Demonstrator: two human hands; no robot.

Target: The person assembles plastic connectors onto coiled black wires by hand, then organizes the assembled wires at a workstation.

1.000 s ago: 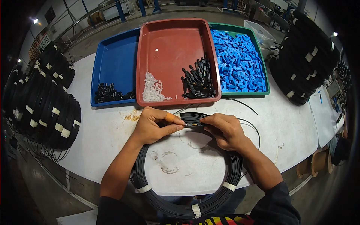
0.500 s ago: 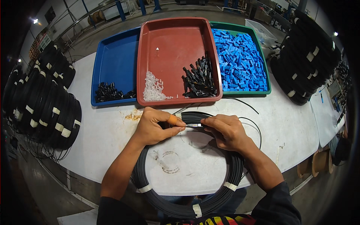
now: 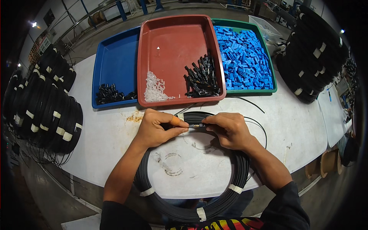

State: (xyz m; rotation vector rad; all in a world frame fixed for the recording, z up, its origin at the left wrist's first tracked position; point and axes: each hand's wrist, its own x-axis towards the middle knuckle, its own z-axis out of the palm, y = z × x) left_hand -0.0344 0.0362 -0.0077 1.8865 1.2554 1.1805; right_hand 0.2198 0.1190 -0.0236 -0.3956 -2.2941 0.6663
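Left hand (image 3: 163,128) and right hand (image 3: 229,129) pinch slim dark connector (image 3: 196,125) at opposite ends; long axis left-right, near black cable coil (image 3: 240,172).

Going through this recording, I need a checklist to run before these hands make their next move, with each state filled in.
1. Left hand pinching one end of the connector: ok.
2. Right hand gripping the other end: ok.
3. Connector parts fully seated: cannot tell, fingers cover its ends.
4. Tape bands around the black cable coil: ok, several visible.
5. Coil wholly on the white table: not ok, its near part extends past the edge.
6. Blue clips inside the green tray: ok.
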